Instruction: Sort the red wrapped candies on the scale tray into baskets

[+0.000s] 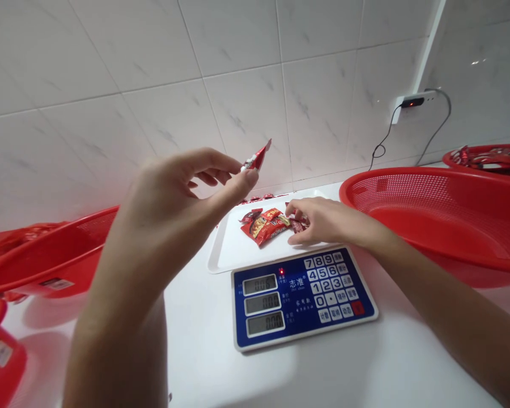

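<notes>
Left hand (170, 195), sachet (257, 158) half hidden

Small red sachet (257, 159) raised, tilted; red packets (267, 224) flat on tray (232, 252)

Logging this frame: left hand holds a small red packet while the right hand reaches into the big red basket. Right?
No. The head view shows the right hand on packets on the white scale tray, beside the red basket; the left hand holds a red packet.
</notes>
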Motion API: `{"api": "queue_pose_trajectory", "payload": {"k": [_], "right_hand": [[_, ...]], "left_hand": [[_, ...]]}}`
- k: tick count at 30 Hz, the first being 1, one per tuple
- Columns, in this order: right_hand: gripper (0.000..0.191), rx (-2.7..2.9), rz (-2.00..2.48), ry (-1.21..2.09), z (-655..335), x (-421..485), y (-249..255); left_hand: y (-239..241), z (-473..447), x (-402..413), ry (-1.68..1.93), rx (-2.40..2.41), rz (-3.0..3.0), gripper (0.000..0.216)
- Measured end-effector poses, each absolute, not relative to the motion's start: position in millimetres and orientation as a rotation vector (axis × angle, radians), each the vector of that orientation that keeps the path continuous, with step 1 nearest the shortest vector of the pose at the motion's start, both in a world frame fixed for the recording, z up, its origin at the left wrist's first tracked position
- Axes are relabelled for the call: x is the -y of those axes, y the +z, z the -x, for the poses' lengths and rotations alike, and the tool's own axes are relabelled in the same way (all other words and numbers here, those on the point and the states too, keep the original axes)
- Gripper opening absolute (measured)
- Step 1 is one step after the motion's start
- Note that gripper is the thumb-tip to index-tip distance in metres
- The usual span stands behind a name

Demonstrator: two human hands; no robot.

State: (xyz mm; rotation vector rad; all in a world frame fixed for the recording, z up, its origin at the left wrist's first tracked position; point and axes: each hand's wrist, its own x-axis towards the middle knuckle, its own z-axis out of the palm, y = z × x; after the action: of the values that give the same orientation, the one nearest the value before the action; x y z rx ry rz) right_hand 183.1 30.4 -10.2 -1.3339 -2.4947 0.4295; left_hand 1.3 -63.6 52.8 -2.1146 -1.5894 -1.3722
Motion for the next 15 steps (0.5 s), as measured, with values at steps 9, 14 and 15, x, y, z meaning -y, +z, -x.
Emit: {"api": "queue_pose_trajectory", "payload": {"k": [9, 14, 15], "right_hand": [[0.045, 2.191, 1.368, 0.435, -210.5, -37.4, 4.2], [0.044, 1.869, 1.212, 0.315, -223.2, -23.9, 24.9], [0.042, 1.827, 1.166, 0.294, -223.7, -20.4, 27.6]], "left_hand": [[48.7, -5.1, 62.0, -1.313, 1.660, 2.133, 0.014], [47.2, -6.1, 59.6, -1.312, 1.644, 2.132, 0.012], [47.2, -5.6, 59.4, -1.317, 1.646, 2.127, 0.012]]}}
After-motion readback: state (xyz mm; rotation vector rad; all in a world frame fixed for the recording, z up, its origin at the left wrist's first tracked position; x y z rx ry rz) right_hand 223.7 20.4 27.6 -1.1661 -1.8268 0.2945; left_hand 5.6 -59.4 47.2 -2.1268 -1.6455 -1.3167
